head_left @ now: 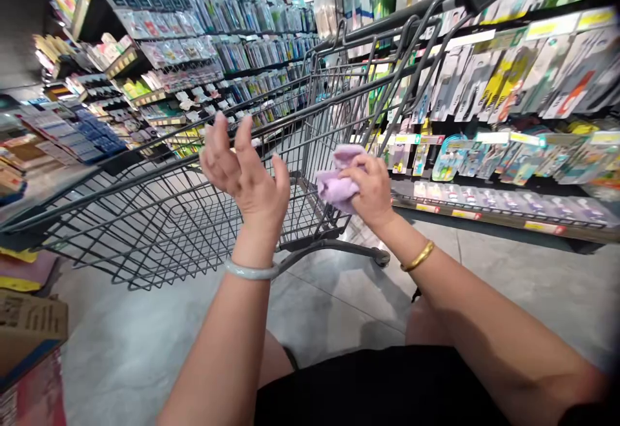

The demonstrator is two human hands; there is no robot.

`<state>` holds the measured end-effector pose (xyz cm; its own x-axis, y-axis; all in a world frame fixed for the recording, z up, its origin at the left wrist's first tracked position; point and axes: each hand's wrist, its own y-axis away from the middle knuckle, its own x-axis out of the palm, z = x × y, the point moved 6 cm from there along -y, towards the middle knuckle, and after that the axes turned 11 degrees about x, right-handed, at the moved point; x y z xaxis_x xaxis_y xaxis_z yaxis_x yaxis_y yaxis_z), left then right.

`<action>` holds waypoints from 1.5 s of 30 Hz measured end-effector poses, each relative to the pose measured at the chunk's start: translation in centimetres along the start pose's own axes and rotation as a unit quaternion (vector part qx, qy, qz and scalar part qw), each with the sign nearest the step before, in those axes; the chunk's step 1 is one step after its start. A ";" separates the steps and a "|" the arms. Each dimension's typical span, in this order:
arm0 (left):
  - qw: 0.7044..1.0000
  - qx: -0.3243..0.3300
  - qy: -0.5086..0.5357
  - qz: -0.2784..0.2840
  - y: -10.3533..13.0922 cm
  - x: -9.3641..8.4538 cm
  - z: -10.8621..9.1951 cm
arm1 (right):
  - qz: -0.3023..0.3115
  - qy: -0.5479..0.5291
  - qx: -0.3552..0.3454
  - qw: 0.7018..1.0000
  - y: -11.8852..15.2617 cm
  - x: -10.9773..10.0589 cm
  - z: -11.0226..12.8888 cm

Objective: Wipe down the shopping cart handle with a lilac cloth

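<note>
A bunched purple cloth (pixel 339 184) is gripped in my right hand (pixel 372 187), beside the near end of a grey wire shopping cart (pixel 179 219). Its folds hang past my fingertips on the left. My left hand (pixel 247 171) is raised in front of the cart's side with the fingers spread and nothing in it. A pale bangle (pixel 250 271) circles my left wrist, and a gold bracelet (pixel 418 256) is on my right forearm.
Shelves of hanging packaged goods (pixel 513 84) stand on the right, with more racks (pixel 261 45) behind the cart. A cardboard box (pixel 33 329) is at the lower left. A cart wheel (pixel 381 257) rests on the grey tiled floor (pixel 329 303).
</note>
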<state>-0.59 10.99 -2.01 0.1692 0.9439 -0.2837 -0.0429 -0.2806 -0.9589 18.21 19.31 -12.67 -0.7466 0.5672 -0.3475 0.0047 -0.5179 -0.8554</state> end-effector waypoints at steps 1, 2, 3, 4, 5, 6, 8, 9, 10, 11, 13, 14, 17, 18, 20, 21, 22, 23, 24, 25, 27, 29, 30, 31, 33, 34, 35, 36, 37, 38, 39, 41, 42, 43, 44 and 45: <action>1.000 -0.008 0.005 0.009 -0.5 0.0 0.6 | -0.015 0.002 0.015 1.000 0.0 -0.2 -0.2; 1.000 -0.010 0.016 0.023 -0.9 0.1 1.2 | -0.018 0.010 0.017 1.000 0.5 0.0 0.0; 0.999 -0.006 0.030 0.039 -1.2 0.2 1.7 | -0.008 0.022 0.004 1.000 1.3 0.6 0.6; 0.998 0.002 0.044 0.054 -1.5 0.2 2.1 | 0.016 0.036 -0.031 0.999 2.4 1.4 1.5; 0.996 0.012 0.054 0.065 -1.7 0.3 2.4 | 0.048 0.047 -0.081 0.994 3.5 2.4 2.6; 0.996 0.022 0.056 0.073 -1.9 0.2 2.6 | 0.081 0.056 -0.132 0.986 4.5 3.3 3.4; 0.995 0.034 0.043 0.079 -2.1 0.0 2.8 | 0.116 0.065 -0.190 0.973 5.1 3.9 3.9; 0.996 0.036 0.036 0.079 -2.1 0.0 2.8 | 0.110 0.066 -0.185 0.974 4.6 3.6 3.5; 0.996 0.037 0.033 0.079 -2.1 -0.1 2.8 | 0.089 0.063 -0.159 0.981 3.6 2.8 2.6; 0.996 0.037 0.032 0.078 -2.1 -0.1 2.8 | 0.058 0.057 -0.124 0.989 2.4 1.7 1.6; 0.996 0.035 0.032 0.074 -2.1 0.0 2.7 | -0.007 0.033 -0.068 0.997 0.2 -0.4 -0.1; 0.996 0.035 0.029 0.071 -2.1 0.0 2.7 | -0.034 0.023 -0.051 0.998 -0.4 -1.2 -0.6; 0.998 0.037 0.014 0.055 -2.1 0.2 2.8 | -0.062 0.037 -0.042 0.997 0.6 -0.9 0.2; 0.998 0.039 0.011 0.046 -2.1 0.2 2.9 | -0.047 0.053 -0.064 0.995 1.8 0.0 1.2; 0.999 0.040 0.007 0.026 -2.1 0.1 3.3 | 0.008 0.078 -0.148 0.986 4.6 2.2 3.7; 0.999 0.041 0.005 0.015 -2.1 0.1 3.6 | 0.040 0.083 -0.199 0.976 5.9 3.3 4.8; 0.999 0.041 0.003 0.007 -2.1 0.1 3.9 | 0.069 0.085 -0.244 0.963 6.9 4.0 5.6; 0.999 0.040 0.002 0.003 -2.1 0.0 4.3 | 0.089 0.087 -0.274 0.953 7.4 4.4 6.1; 0.999 0.038 0.000 -0.001 -2.1 0.0 4.7 | 0.094 0.089 -0.285 0.950 7.2 4.3 6.1; 0.999 0.034 -0.002 -0.005 -2.1 -0.1 5.2 | 0.085 0.090 -0.278 0.953 6.4 3.8 5.9; 1.000 0.017 -0.003 -0.014 -2.0 -0.5 6.2 | 0.042 0.085 -0.235 0.967 3.9 1.9 5.0; 1.000 -0.005 -0.007 -0.025 -2.0 -1.0 7.2 | -0.008 0.068 -0.179 0.981 1.5 0.0 4.3; 0.999 -0.018 -0.010 -0.027 -2.0 -1.2 7.5 | -0.029 0.061 -0.158 0.985 0.9 -0.6 4.3; 0.999 -0.033 -0.015 -0.032 -2.1 -1.5 7.8 | -0.046 0.057 -0.147 0.986 0.7 -0.9 4.7; 0.997 -0.054 -0.019 -0.049 -2.4 -2.1 7.5 | -0.063 0.060 -0.166 0.982 1.7 -0.7 6.5; 0.997 -0.054 -0.016 -0.058 -2.6 -2.4 7.0 | -0.056 0.062 -0.197 0.977 2.7 -0.2 7.8; 0.997 -0.045 -0.009 -0.065 -2.9 -2.7 6.2 | -0.036 0.063 -0.235 0.969 3.8 0.5 9.1; 0.998 -0.025 0.002 -0.066 -3.2 -2.9 5.1 | -0.007 0.061 -0.272 0.960 4.7 1.1 10.1; 0.998 0.000 0.014 -0.058 -3.5 -2.9 3.9 | 0.022 0.057 -0.300 0.952 5.4 1.5 10.9; 0.998 0.025 0.026 -0.041 -3.7 -2.9 2.8 | 0.044 0.053 -0.316 0.946 5.5 1.5 11.2; 0.998 0.046 0.037 -0.019 -3.9 -2.7 1.8 | 0.049 0.048 -0.315 0.947 5.1 1.0 11.2; 0.996 0.067 0.052 0.030 -3.9 -2.2 0.4 | 0.015 0.043 -0.277 0.960 3.0 -1.1 10.5; 0.995 0.067 0.056 0.048 -3.8 -2.0 0.1 | -0.019 0.040 -0.251 0.967 1.8 -2.5 10.1; 0.995 0.061 0.058 0.060 -3.7 -1.8 0.1 | -0.056 0.036 -0.225 0.972 0.7 -3.7 9.7; 0.995 0.053 0.059 0.064 -3.6 -1.6 0.2 | -0.089 0.034 -0.202 0.975 -0.1 -4.7 9.4; 0.995 0.045 0.058 0.062 -3.6 -1.6 0.4 | -0.112 0.034 -0.185 0.976 -0.4 -5.1 9.2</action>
<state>-1.08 10.57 1.84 0.2689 0.8749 -0.4027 -0.1587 -0.3722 -0.9145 15.91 10.71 -6.99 -0.7106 0.6873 -0.1503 0.0966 -0.1163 -0.9885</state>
